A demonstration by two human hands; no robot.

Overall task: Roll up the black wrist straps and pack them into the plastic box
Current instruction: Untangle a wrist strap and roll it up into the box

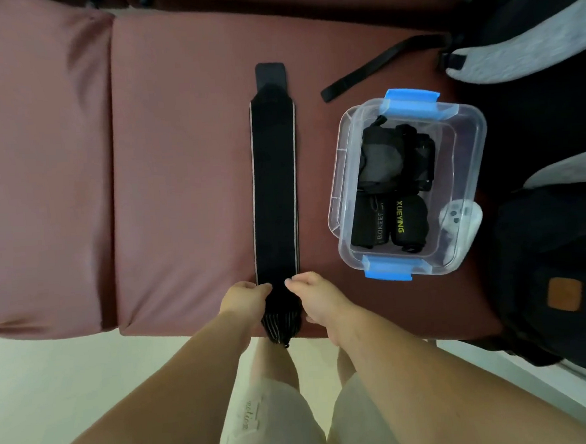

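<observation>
The dusty-red sofa cushion (185,159) fills most of what I see, and I stand at its near edge with both forearms reaching out over it. At the far right lie a dark backpack (555,274) and a grey bag (521,46), one of whose black straps (378,67) trails across the cushion. The long black wrist strap (274,188) lies flat and straight down the middle of the cushion, its tab end pointing away from me and its near end bunched between my hands. Just to its right sits the clear plastic box (466,163) with blue clips, open, holding several rolled straps (387,221) already. My left hand (243,302) is curled, fingers closed down on the left edge of the bunched end. My right hand (318,299) pinches the right edge, thumb and forefinger nearly together, the other fingers tucked under.
</observation>
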